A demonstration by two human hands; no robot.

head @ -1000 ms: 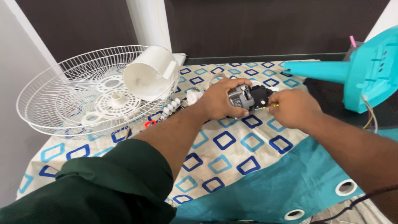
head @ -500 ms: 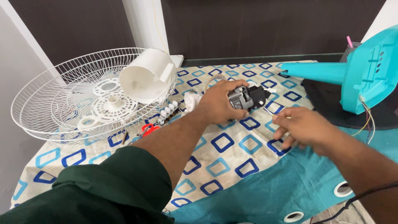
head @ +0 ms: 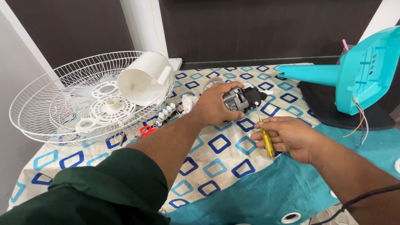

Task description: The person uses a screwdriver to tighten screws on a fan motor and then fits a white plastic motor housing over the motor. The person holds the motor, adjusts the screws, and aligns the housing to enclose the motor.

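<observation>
My left hand (head: 214,104) grips a small grey and black fan motor (head: 241,99) on the patterned cloth (head: 216,162). My right hand (head: 287,135) holds a yellow-handled screwdriver (head: 265,137). Its metal shaft points up at the motor's black end and the tip sits close to it. The lower end of the handle sticks out below my fingers.
A white wire fan guard (head: 62,104) lies at the left with a white plastic motor cover (head: 143,79) and round white parts in it. A turquoise fan stand (head: 358,71) with loose wires lies at the right. Red-handled scissors (head: 146,130) rest near my left forearm.
My right hand left the motor, dropped toward the cloth, and now comes back holding the yellow screwdriver aimed at the motor. My left hand kept its grip on the motor.
</observation>
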